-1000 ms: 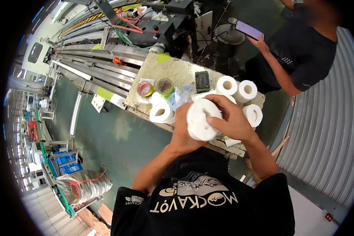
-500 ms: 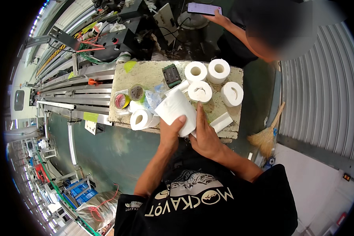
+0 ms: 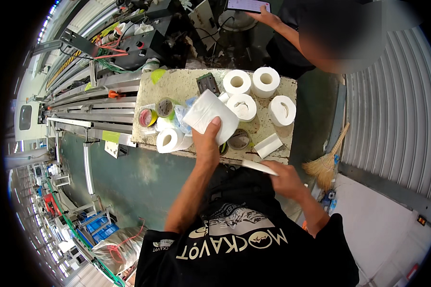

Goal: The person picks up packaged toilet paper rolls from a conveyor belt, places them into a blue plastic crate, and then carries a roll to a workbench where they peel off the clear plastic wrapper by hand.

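Observation:
My left hand (image 3: 207, 143) grips a white toilet paper roll (image 3: 209, 115), tilted above the near part of the worn table (image 3: 187, 79). Low to the right, off the near table edge, my right hand (image 3: 287, 181) is closed on a flat white strip (image 3: 258, 167), which looks like a flattened cardboard core. A similar folded white piece (image 3: 268, 145) lies on the table's near right. Beside the held roll sits a brown tape roll (image 3: 239, 139). Behind it stand several toilet paper rolls (image 3: 266, 81), one with a squashed core (image 3: 242, 107). Another roll (image 3: 169, 140) lies at the near left.
More tape rolls (image 3: 148, 117) and a dark block (image 3: 208, 83) share the table. Metal rails (image 3: 100, 103) run off its left side. A person across the table holds a phone (image 3: 248, 5). A straw broom (image 3: 321, 170) leans by the shutter (image 3: 390, 105).
My right hand has come away from the roll, down and right, with the flat white strip in it. The tape roll behind it now shows. My left hand still holds the paper roll.

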`<state>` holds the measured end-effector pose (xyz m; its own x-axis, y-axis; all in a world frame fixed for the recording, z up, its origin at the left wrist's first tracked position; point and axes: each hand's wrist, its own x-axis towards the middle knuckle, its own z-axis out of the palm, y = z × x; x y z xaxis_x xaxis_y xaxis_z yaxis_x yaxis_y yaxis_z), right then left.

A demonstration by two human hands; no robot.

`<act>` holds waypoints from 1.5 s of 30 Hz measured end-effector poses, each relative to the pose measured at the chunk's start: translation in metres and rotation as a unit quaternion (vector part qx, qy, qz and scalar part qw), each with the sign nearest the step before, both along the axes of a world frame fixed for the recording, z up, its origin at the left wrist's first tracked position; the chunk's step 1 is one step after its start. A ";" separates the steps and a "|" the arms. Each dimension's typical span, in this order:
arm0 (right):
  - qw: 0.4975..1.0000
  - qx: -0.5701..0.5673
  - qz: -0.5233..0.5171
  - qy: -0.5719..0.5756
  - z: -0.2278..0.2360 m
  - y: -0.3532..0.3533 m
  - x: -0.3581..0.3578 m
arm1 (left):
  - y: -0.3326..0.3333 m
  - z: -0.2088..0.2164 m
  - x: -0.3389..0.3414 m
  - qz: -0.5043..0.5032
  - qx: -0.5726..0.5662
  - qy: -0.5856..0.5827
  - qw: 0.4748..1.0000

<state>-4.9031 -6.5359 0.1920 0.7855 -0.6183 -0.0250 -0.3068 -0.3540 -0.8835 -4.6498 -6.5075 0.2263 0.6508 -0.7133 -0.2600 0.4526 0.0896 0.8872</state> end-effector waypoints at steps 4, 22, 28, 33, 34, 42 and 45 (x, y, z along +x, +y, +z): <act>0.988 -0.050 0.056 0.132 -0.044 -0.039 -0.025 | 0.018 -0.016 -0.009 -0.257 0.120 -0.156 0.946; 0.954 0.218 -0.187 0.089 -0.115 -0.014 -0.111 | -0.023 -0.107 -0.103 -0.284 0.027 -0.368 0.885; 0.898 0.355 -0.260 -0.004 -0.134 -0.009 -0.108 | -0.014 -0.175 -0.107 -0.194 0.041 -0.330 0.923; 0.874 0.432 -0.208 -0.083 -0.113 -0.017 -0.089 | 0.024 -0.136 -0.106 -0.288 0.228 -0.314 0.876; 0.858 0.451 -0.213 -0.125 -0.103 -0.019 -0.086 | 0.026 -0.095 -0.097 -0.377 0.222 -0.234 0.868; 0.962 0.239 -0.006 -0.132 -0.003 0.000 0.077 | 0.043 -0.029 -0.051 -0.198 0.021 0.097 0.975; 0.987 0.015 0.161 0.021 0.036 -0.050 0.097 | 0.062 -0.006 -0.016 -0.046 0.001 0.211 0.977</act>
